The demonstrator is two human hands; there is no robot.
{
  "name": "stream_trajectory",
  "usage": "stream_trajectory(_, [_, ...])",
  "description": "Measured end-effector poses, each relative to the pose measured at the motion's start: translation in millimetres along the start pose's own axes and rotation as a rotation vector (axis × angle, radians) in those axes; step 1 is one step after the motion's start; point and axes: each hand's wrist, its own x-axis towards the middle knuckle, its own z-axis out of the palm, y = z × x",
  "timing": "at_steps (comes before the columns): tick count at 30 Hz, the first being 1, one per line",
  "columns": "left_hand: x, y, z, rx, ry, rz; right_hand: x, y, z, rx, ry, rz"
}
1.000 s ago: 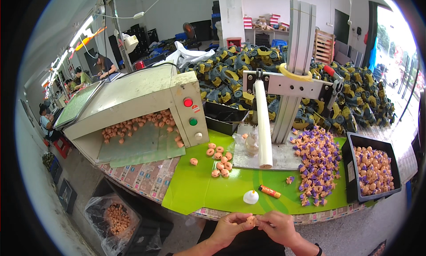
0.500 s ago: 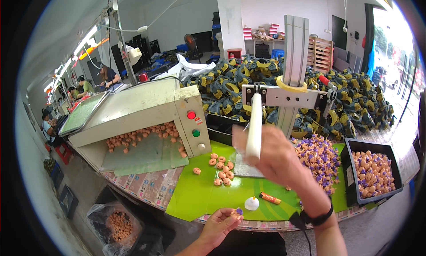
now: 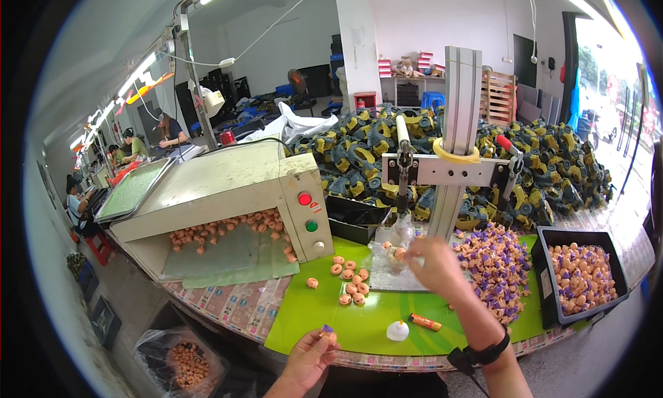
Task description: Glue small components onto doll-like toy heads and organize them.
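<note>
My left hand (image 3: pixel 309 362), near the table's front edge, pinches a small peach-coloured plastic doll-head-like piece (image 3: pixel 328 334) with a purple top. My right hand (image 3: pixel 440 265) reaches over the metal base plate (image 3: pixel 387 279) of a toggle press. Its fingertips are pressed together beside a small round peach piece (image 3: pixel 398 254) in the fixture; what they hold is hidden. Above, the press's white lever handle (image 3: pixel 402 129) points up. Several round peach pieces (image 3: pixel 351 280) lie left of the plate. A white squeeze bottle (image 3: pixel 397 331) and an orange glue-stick-like tube (image 3: pixel 425 322) lie in front.
At left stands a beige heater box (image 3: pixel 228 184) with peach pieces inside. A heap of purple-and-peach pieces (image 3: pixel 494 267) and a black bin (image 3: pixel 580 277) are at right. Dark-and-yellow toy bodies (image 3: pixel 545 170) are piled behind. A bag-lined container (image 3: pixel 183 363) is on the floor.
My right hand has let go of the white lever handle and dropped to the fixture. The lever has swung up. My left hand still holds its piece, slightly further left in the picture.
</note>
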Motion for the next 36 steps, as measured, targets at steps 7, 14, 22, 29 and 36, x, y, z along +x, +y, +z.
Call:
stream_trajectory(7, [64, 28, 66, 0.129, -0.171, -0.018, -10, 60, 89, -0.003, 0.033, -0.06])
stream_trajectory(14, [149, 35, 58, 0.289, -0.282, -0.127, -88, 110, -18, -0.061, 0.613, 0.143])
stream_trajectory(22, [214, 4, 114, 0.518, -0.141, 0.103, -193, 163, -123, -0.809, 0.794, 0.884])
stream_trajectory(29, [246, -20, 127, 0.998, -0.149, 0.414, -118, 62, -93, -0.232, 0.602, 0.269])
stream_trajectory(36, [261, -31, 110, 1.215, -0.188, 0.891, 10, 1, -68, 0.003, 0.534, -0.38])
